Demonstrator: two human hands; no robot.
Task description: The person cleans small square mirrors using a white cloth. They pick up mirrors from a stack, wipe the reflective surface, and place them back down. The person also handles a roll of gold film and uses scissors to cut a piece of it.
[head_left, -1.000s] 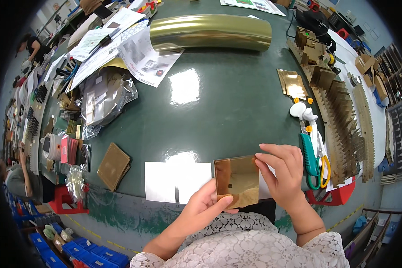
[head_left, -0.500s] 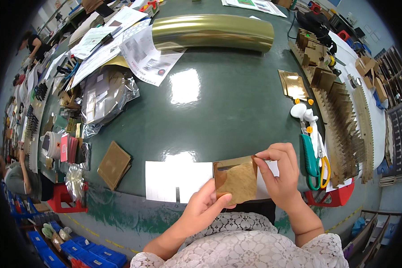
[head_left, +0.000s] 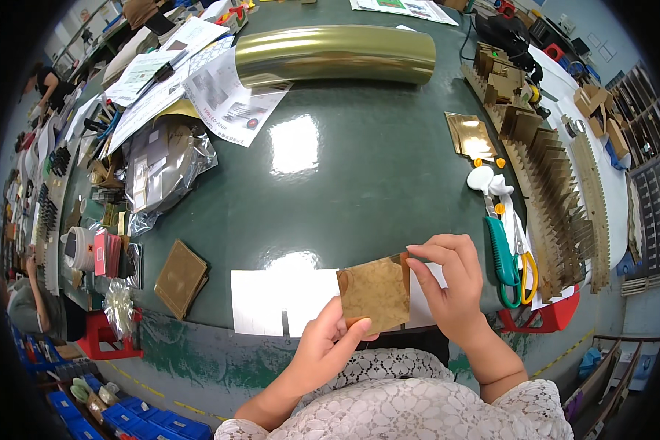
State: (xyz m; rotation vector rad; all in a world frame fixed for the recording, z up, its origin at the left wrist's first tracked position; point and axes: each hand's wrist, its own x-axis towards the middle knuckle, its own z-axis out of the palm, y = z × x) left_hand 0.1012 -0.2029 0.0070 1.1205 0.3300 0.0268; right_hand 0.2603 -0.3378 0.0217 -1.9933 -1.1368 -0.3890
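Near the table's front edge I hold a square brown-gold sheet point(head_left: 375, 292) with a mottled face, tilted slightly. My left hand point(head_left: 328, 341) pinches its lower left corner, thumb on the near face. At the upper right corner my right hand point(head_left: 451, 282) has thumb and fingertips closed on a darker strip along the sheet's edge. Whether this strip is a separate layer I cannot tell. White sheets of paper point(head_left: 260, 297) lie on the table behind and beside the held piece. To the left rests a small stack of similar brown squares point(head_left: 177, 277).
A gold film roll point(head_left: 337, 55) lies across the far table. On the right are gold sheets point(head_left: 471, 137), a green-handled tool point(head_left: 500, 249), yellow-handled scissors point(head_left: 528, 282) and a rack of upright brown plates point(head_left: 554, 172). A clear plastic bag point(head_left: 169, 172) and papers sit left.
The mottled face now fills the upper left area, where a dark gap showed before. Both hands keep their corners. The whole view has shifted slightly.
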